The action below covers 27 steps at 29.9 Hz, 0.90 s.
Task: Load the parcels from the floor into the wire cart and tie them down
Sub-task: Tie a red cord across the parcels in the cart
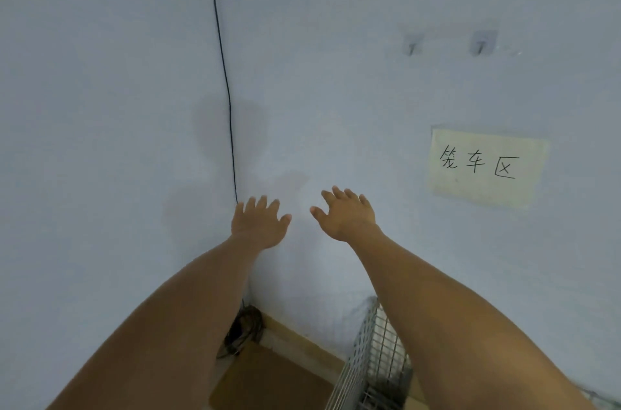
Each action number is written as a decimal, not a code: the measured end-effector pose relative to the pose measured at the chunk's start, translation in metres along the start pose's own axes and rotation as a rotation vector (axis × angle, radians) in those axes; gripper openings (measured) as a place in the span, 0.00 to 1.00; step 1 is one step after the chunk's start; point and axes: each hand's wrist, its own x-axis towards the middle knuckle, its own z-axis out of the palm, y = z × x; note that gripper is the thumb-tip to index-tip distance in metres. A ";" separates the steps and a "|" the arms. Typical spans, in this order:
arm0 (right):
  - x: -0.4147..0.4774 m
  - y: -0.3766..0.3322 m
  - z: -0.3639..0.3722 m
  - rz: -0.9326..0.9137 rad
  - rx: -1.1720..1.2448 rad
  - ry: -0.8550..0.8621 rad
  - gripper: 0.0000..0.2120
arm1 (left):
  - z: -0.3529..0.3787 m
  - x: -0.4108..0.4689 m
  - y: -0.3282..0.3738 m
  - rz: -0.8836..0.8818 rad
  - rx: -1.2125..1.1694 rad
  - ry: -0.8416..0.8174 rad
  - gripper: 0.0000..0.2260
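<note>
Wire cart [364, 359] near the wall [336, 80]; contents out of view.

Pale blue-grey wall [100, 73], plain, with a few darker smudges. A thin black cable [225, 73] shows against it. The sign [484, 184] is pale yellow with black handwritten characters. Two hooks [483, 41] are dull grey. The wire cart [366, 362] shows a silver-grey grid; the floor [268, 382] is brown and the skirting [302, 339] tan.
</note>
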 end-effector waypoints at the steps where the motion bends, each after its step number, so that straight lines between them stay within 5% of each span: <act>1: 0.010 0.003 -0.005 0.035 0.000 0.013 0.33 | -0.007 0.015 0.002 0.024 0.004 0.010 0.30; 17: -0.002 0.056 -0.063 0.547 -0.077 0.175 0.34 | -0.081 0.116 0.097 0.520 -0.070 0.071 0.31; 27: -0.010 0.025 -0.044 0.689 -0.076 0.201 0.35 | -0.050 0.120 0.091 0.703 -0.093 0.056 0.30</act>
